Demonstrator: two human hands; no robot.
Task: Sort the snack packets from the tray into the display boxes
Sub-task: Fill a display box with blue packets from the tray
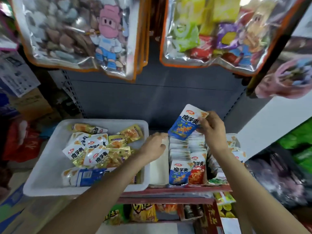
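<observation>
A white tray (pixel 50 174) on the left of the shelf holds several yellow snack packets (pixel 118 146) and a few blue ones (pixel 86 176). To its right stand display boxes: one with bare white card (pixel 158 166), one filled with blue packets (pixel 179 171), one with red packets (pixel 197 173). My right hand (pixel 212 129) pinches a blue packet (pixel 184 124) by its top corner, above the back of the blue box. My left hand (pixel 155 146) rests with curled fingers on the edge between the bare box and the blue box; whether it holds anything is unclear.
Big clear bags of snacks (pixel 76 34) hang overhead, close to my view. More packets fill a box at the far right (pixel 234 149). Below the red shelf edge (pixel 168 190) lies a lower shelf with chip bags (pixel 143 211). Cartons stand at the left.
</observation>
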